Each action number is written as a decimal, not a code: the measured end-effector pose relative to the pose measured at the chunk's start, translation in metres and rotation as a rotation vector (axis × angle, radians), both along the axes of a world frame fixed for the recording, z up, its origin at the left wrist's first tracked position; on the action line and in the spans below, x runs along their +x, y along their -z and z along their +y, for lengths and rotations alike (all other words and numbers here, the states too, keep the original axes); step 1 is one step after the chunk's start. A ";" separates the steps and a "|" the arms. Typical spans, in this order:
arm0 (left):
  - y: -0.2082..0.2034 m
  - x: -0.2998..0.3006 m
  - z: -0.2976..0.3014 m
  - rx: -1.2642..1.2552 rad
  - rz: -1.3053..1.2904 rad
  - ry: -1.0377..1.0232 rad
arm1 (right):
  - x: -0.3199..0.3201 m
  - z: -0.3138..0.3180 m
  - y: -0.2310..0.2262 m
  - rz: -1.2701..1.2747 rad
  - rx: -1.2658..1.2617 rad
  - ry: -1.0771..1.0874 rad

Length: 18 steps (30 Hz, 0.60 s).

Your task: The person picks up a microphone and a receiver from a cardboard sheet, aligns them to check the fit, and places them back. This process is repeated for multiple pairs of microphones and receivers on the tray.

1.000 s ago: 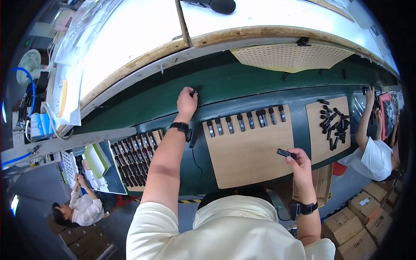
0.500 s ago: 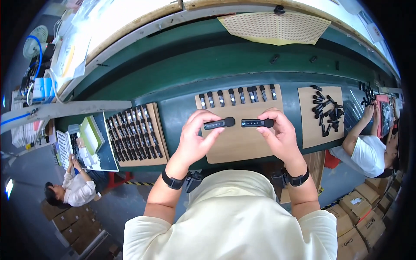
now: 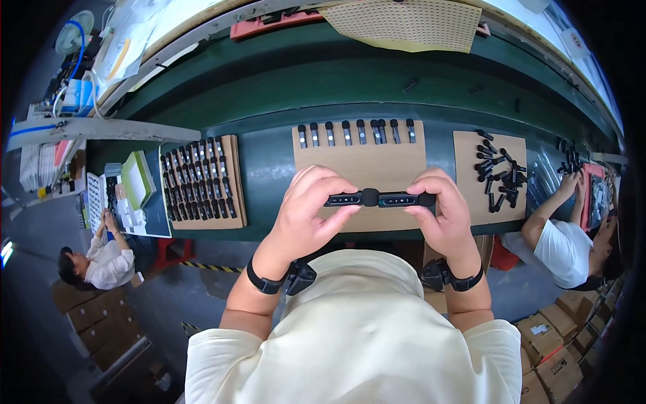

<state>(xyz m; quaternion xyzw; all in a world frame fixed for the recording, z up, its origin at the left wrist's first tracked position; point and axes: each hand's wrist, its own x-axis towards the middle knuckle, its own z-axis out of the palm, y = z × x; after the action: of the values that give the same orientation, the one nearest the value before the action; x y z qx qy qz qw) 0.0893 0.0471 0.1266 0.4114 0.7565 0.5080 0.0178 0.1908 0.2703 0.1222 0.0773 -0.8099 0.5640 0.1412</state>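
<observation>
Thumb and fingers of my left hand (image 3: 303, 215) pinch a small black wireless microphone (image 3: 344, 200) by one end, its round foam tip pointing right. In my right hand (image 3: 442, 212), a matching black microphone (image 3: 398, 200) is pinched by its foam end. Both lie level, end to end, with small light marks on the sides that show; the left one's foam tip appears to touch the right one's body. They are held over the near part of a brown cardboard sheet (image 3: 360, 168). Along its far edge several similar microphones (image 3: 347, 133) stand in a row.
To the left, a cardboard stack (image 3: 237, 182) carries rows of microphones. On the right, another sheet (image 3: 471, 185) bears a loose pile of them (image 3: 501, 168). Co-workers sit at both ends of the green bench (image 3: 262, 175). A perforated yellow sheet (image 3: 404, 25) hangs at the back.
My hands have moved closer together, closing the gap between the two microphones. The left microphone has turned from slightly tilted to level. The whole view has shifted a little.
</observation>
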 end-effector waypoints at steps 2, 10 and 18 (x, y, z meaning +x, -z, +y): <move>-0.001 0.006 0.001 0.001 0.013 -0.008 | 0.003 0.003 -0.001 0.010 0.022 -0.018; -0.006 0.017 -0.004 -0.044 0.020 0.009 | 0.016 0.003 0.005 0.044 -0.097 -0.034; -0.013 0.024 -0.013 -0.011 -0.149 0.088 | 0.028 -0.031 0.002 0.041 -0.423 0.113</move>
<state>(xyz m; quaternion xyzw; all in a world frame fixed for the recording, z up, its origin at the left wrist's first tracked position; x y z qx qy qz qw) 0.1129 0.0337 0.1395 0.4052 0.7371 0.5317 0.0988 0.2186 0.2393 0.1205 0.0120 -0.6736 0.7108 0.2022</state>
